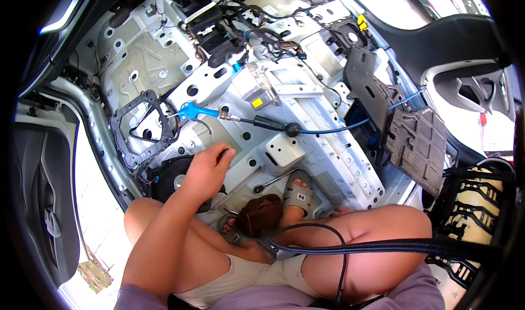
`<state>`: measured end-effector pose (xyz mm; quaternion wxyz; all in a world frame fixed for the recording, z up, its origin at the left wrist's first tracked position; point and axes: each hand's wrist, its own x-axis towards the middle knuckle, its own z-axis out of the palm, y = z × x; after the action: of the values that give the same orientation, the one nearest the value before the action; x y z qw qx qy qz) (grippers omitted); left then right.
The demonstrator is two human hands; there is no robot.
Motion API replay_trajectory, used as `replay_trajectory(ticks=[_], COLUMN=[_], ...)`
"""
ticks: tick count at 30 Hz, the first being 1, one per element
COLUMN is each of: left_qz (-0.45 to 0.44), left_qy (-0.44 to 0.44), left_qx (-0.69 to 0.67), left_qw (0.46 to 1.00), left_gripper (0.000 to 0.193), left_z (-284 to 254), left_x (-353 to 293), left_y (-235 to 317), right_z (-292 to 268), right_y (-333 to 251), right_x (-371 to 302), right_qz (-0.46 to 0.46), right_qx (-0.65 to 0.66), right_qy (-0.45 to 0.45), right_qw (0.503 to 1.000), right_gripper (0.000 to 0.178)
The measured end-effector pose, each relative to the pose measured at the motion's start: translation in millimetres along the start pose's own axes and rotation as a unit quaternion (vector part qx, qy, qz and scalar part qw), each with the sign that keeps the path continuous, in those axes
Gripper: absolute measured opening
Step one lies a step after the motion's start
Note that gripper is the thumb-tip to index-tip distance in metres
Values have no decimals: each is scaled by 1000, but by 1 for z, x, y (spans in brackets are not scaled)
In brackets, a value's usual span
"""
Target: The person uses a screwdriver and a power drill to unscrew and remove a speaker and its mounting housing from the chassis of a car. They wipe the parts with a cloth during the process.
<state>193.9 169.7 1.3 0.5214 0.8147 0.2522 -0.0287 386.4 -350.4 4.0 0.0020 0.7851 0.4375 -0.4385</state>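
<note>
My left hand (206,172) is raised above the bare car floor, fingers curled closed. A small dark bit shows between thumb and forefinger, too little to name. Beyond it lies a blue air blow gun (198,112), joined by a metal coupling to a blue hose (331,130). A ratchet wrench (273,182) rests on the floor beside my sandalled foot (298,196). Between my feet sits a dark brown, glossy thing (259,216) whose kind I cannot make out. Past my right knee, what look like fingertips of my right hand (341,211) show; the rest is hidden.
Wiring harnesses (257,22) and a control module (254,88) sit on the stripped metal floor. A black frame (143,126) lies at left, a round black speaker-like part (174,178) nearer. Dark panels (418,146) stand at right. Black cables (377,246) cross my right thigh. Open doors (41,200) flank both sides.
</note>
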Motion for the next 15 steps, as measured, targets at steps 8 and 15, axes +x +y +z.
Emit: replay_trajectory(ticks=[8, 15], left_qz=[18, 14], left_qy=[11, 28], left_qx=[8, -41], left_qw=[1000, 999], left_gripper=[24, 22], left_z=[3, 4], left_x=[9, 9], left_y=[3, 3], right_z=[14, 6], right_y=[7, 4], right_x=[-13, -14], right_qz=[86, 147], right_qx=[51, 123], right_qy=[27, 75], right_qw=[995, 979], right_gripper=[7, 6])
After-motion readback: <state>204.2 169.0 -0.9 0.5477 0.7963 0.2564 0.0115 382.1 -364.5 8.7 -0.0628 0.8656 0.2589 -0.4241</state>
